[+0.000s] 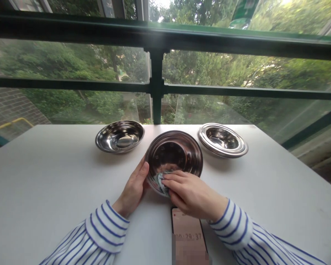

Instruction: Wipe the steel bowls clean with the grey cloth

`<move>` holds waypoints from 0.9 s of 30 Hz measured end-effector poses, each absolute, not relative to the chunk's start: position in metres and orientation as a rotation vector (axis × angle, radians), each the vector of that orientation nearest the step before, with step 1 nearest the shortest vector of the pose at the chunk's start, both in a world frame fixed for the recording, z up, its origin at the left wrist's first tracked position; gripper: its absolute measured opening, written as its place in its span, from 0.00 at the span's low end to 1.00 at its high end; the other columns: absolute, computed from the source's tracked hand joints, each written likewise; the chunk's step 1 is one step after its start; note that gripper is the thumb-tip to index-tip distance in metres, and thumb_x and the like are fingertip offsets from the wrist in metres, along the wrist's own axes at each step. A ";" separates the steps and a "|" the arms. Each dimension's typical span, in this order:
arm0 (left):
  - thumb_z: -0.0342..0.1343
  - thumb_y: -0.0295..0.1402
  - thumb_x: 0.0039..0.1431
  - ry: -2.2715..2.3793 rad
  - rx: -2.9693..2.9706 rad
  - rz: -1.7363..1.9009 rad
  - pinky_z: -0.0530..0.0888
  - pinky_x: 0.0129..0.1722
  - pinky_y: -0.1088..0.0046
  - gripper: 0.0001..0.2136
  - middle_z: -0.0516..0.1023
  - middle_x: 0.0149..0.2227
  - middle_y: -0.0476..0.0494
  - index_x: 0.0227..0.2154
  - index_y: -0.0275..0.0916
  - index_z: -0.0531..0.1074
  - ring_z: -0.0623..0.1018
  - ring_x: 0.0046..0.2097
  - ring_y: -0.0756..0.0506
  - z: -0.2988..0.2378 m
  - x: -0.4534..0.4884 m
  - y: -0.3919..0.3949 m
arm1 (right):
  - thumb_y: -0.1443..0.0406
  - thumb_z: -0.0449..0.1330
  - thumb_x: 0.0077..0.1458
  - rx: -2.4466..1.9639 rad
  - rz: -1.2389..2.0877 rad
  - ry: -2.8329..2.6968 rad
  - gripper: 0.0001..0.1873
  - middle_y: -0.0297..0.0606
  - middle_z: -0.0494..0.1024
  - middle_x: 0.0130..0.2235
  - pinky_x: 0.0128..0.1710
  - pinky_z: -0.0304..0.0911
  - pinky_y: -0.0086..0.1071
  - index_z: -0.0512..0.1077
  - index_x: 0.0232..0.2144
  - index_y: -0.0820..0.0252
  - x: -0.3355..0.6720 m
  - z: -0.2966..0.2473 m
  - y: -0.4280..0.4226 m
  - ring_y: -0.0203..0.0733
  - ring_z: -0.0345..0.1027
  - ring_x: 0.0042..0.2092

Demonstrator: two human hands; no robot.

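A shiny steel bowl (191, 154) is tilted toward me above the middle of the white table. My left hand (135, 186) grips its left rim, thumb on the edge and the other fingers behind it, partly hidden. Inside the lower part of the bowl, my right hand (189, 191) presses a crumpled patterned cloth (160, 182) against the metal. The cloth is bunched under the fingers, so only its left side shows.
Another steel bowl (120, 138) stands at the back left of the table (57, 184). At the back right are stacked wide-rimmed steel bowls (223, 141). A phone (187, 232) showing a timer lies below my right hand. Green railing (156, 86) and glass border the far edge.
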State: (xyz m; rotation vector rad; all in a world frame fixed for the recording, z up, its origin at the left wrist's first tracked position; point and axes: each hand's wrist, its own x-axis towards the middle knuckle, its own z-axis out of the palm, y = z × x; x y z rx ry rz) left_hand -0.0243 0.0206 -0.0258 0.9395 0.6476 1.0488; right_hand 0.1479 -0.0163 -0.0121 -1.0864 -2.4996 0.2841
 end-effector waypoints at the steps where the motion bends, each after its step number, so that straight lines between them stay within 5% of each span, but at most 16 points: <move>1: 0.47 0.41 0.60 0.661 0.946 1.058 0.62 0.57 0.60 0.23 0.65 0.59 0.45 0.58 0.45 0.59 0.64 0.58 0.39 -0.025 -0.025 0.022 | 0.69 0.50 0.58 -1.143 0.259 -2.537 0.16 0.45 0.72 0.49 0.51 0.61 0.39 0.68 0.47 0.65 0.152 -0.009 -0.016 0.45 0.63 0.50; 6: 0.49 0.40 0.59 0.720 0.945 1.019 0.67 0.53 0.58 0.25 0.63 0.60 0.48 0.60 0.50 0.55 0.64 0.59 0.37 -0.024 -0.026 0.023 | 0.68 0.50 0.57 -1.363 0.193 -2.570 0.11 0.43 0.76 0.41 0.45 0.63 0.40 0.72 0.37 0.62 0.167 -0.002 -0.015 0.45 0.67 0.43; 13: 0.45 0.40 0.62 0.621 0.951 1.041 0.63 0.56 0.60 0.22 0.65 0.59 0.44 0.59 0.45 0.58 0.63 0.59 0.39 -0.029 -0.025 0.021 | 0.68 0.48 0.60 -1.068 0.268 -2.448 0.20 0.47 0.67 0.55 0.54 0.58 0.38 0.61 0.54 0.68 0.139 -0.016 -0.017 0.45 0.59 0.54; 21: 0.50 0.41 0.59 0.763 0.977 1.012 0.69 0.51 0.60 0.25 0.67 0.58 0.46 0.60 0.48 0.55 0.67 0.56 0.37 -0.021 -0.031 0.024 | 0.68 0.53 0.54 -1.449 0.114 -2.565 0.09 0.42 0.77 0.38 0.43 0.61 0.40 0.73 0.33 0.61 0.171 -0.001 -0.014 0.46 0.66 0.42; 27: 0.47 0.41 0.60 0.685 0.950 1.041 0.65 0.55 0.60 0.22 0.68 0.57 0.44 0.57 0.43 0.61 0.65 0.58 0.38 -0.027 -0.028 0.023 | 0.71 0.50 0.56 -1.058 0.319 -2.445 0.18 0.46 0.72 0.49 0.52 0.59 0.36 0.66 0.49 0.66 0.148 -0.013 -0.018 0.43 0.62 0.51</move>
